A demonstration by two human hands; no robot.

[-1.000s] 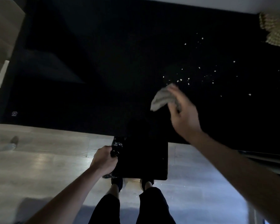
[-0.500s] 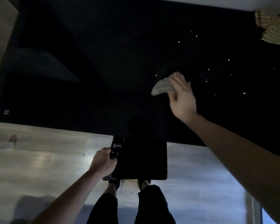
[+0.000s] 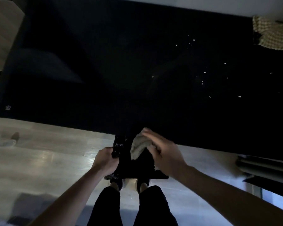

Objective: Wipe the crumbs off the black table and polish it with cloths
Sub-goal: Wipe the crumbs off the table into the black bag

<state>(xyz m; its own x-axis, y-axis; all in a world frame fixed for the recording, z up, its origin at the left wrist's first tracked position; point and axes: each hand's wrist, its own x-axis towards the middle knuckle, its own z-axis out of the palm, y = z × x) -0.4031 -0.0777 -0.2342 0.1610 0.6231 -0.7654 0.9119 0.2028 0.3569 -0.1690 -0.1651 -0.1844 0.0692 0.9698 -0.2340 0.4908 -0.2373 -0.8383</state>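
The black table (image 3: 121,70) fills the upper part of the view. Several pale crumbs (image 3: 203,72) lie scattered on its right half. My right hand (image 3: 163,152) holds a grey cloth (image 3: 140,146) at the table's near edge, over the mouth of a black bin bag (image 3: 137,167). My left hand (image 3: 105,161) grips the bag's crinkled left rim just below the table edge. The cloth hangs partly into the bag's opening.
A yellow checked cloth (image 3: 271,35) lies on the table's far right corner. Pale wooden floor (image 3: 39,160) spreads below the table edge. My legs and feet (image 3: 131,201) stand under the bag. A dark object (image 3: 265,165) sits at the right, below the table.
My right hand has dragged the grey cloth from the middle of the table back to the near edge, over the bag. The left hand still holds the bag.
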